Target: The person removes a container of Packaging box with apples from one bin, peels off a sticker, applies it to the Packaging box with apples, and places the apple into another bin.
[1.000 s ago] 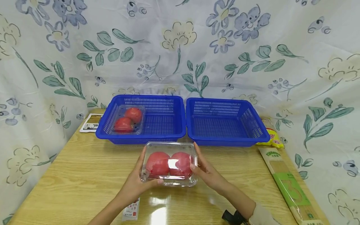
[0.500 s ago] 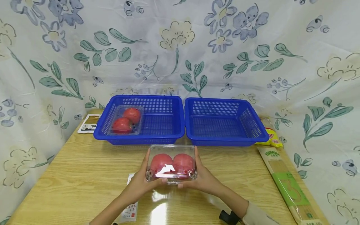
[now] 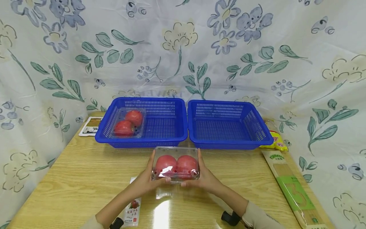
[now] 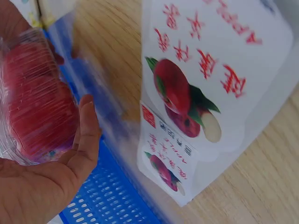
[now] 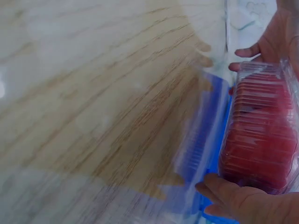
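A clear plastic box with two red tomatoes inside is held just above the wooden table, in front of the two blue baskets. My left hand grips its left end and my right hand grips its right end, fingers curled around the sides. The left wrist view shows the box against my left palm. In the right wrist view the box sits above my right fingers. The left basket holds a second tomato box. The right basket has nothing in it.
A small printed sachet lies on the table under my left forearm, seen close up as the sachet. A card lies at the back left. A yellow packet and a long noodle pack line the right edge. Floral cloth hangs behind.
Both hands have lifted the tomato box off the table, shifted their grip lower around it, and carried it slightly away, towards the baskets.
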Available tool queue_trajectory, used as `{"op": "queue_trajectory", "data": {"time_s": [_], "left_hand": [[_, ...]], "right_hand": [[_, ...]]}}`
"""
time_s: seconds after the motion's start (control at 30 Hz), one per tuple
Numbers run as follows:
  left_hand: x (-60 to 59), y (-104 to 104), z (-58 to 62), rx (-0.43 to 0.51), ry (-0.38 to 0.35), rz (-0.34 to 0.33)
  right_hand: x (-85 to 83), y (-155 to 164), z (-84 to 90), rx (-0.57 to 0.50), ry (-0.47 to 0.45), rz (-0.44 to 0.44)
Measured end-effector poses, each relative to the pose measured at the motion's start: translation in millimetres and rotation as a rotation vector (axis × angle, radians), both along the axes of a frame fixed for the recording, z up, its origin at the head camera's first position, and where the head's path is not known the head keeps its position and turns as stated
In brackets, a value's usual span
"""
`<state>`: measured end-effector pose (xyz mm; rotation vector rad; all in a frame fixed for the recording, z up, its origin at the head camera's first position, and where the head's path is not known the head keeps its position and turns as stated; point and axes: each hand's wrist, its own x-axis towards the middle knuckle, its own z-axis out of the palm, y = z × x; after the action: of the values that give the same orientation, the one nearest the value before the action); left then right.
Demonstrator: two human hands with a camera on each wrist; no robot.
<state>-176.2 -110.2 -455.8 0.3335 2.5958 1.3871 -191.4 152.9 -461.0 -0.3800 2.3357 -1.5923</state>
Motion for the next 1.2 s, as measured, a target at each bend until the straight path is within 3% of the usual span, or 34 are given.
{"op": "queue_trajectory", "data": {"time_s": [0.2,0.73,0.9,1.2], "left_hand": [[-7.2,0,-4.3,0.008,-0.007,-0.006],[-11.4,0,-15.9,0.034,-0.042,-0.022],[-11.1,1,-15.2,0.003,-0.034,-0.008],[-10.3,6,-15.1,-0.056,-0.056,0.034]], "right_hand": [[-7.1,-2,-4.2,-0.033,0.016,-0.008],[-10.3,-2,-11.9,0.043,0.015,-0.011],[-13.7,-1,-13.3,0.099,0.004,-0.002],[-19.8,3,-13.5,0.056,-0.039,0.013]]}}
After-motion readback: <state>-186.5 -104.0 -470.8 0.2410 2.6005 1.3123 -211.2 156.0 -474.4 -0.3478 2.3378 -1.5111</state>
